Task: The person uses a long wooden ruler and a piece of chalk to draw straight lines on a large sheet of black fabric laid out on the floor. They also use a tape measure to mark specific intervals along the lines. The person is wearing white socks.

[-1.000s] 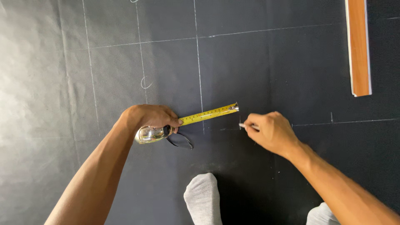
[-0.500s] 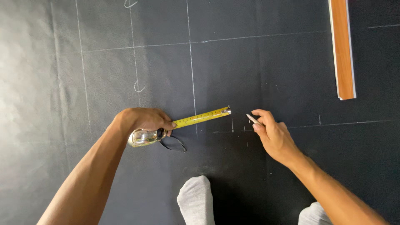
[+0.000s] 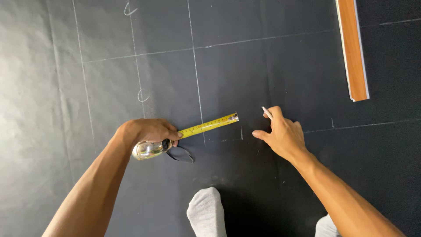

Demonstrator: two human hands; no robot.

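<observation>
In the head view, the left hand (image 3: pixel 147 131) grips a chrome tape measure (image 3: pixel 151 149), fingers curled tight around its case. Its yellow blade (image 3: pixel 209 125) runs out from the case across a vertical chalk line (image 3: pixel 196 79) on the black sheet (image 3: pixel 263 66). Just beyond the blade's tip, the right hand (image 3: pixel 283 136) pinches a white chalk stick (image 3: pixel 266 113), other fingers loosely spread. A wooden strip (image 3: pixel 352 48) lies well beyond the blade's tip.
</observation>
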